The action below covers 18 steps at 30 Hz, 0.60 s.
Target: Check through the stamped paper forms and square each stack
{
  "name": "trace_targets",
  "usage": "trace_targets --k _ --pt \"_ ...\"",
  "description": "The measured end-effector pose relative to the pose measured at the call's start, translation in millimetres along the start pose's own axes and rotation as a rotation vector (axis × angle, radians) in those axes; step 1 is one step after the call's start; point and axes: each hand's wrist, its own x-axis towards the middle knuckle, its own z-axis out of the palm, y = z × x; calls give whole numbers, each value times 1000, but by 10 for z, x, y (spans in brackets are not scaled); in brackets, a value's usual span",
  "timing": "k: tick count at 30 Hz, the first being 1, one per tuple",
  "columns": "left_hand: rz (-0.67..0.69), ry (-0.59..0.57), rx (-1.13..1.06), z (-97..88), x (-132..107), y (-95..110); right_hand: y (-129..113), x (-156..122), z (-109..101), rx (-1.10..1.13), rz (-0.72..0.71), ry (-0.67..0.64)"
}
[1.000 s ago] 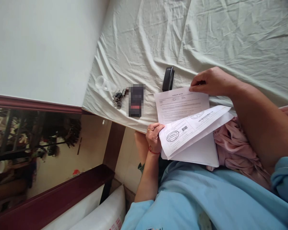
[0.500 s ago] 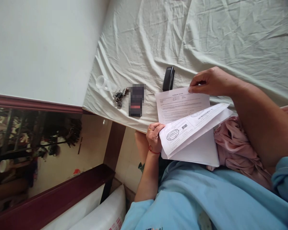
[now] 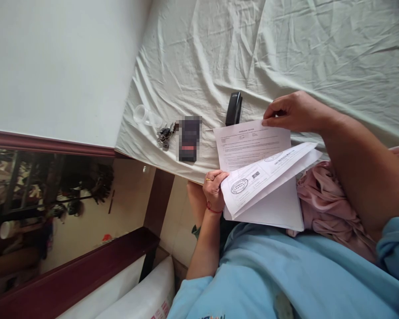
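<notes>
Printed sheets of paper (image 3: 252,144) lie in front of my body. My left hand (image 3: 214,188), with a ring and a red wrist cord, pinches the left edge of the stack. Folded-over pages (image 3: 242,188) with round stamps come down across the lower half, and plain white paper (image 3: 275,208) shows beneath. The top edge of the printed sheet is held between thumb and fingers of my right hand (image 3: 282,110). Just beyond that edge, a black stapler (image 3: 233,108) rests on the cloth.
Left of the stapler are a blurred-out dark object (image 3: 189,139), a pile of black clips (image 3: 165,135) and a clear plastic cup (image 3: 146,116) on its side. A pale wrinkled sheet (image 3: 199,66) covers the surface. Pink fabric (image 3: 326,199) lies right of the papers.
Almost nothing differs. My right hand and the top edge of the printed sheet have shifted very slightly upward; both hands keep their hold.
</notes>
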Motion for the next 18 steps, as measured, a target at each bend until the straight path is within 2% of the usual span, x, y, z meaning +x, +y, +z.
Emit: trace_targets --k 10,18 --pt "3 8 58 8 6 -11 -21 -31 -120 75 16 -159" --pt "-16 2 1 5 11 -1 -42 -32 -106 47 44 -79"
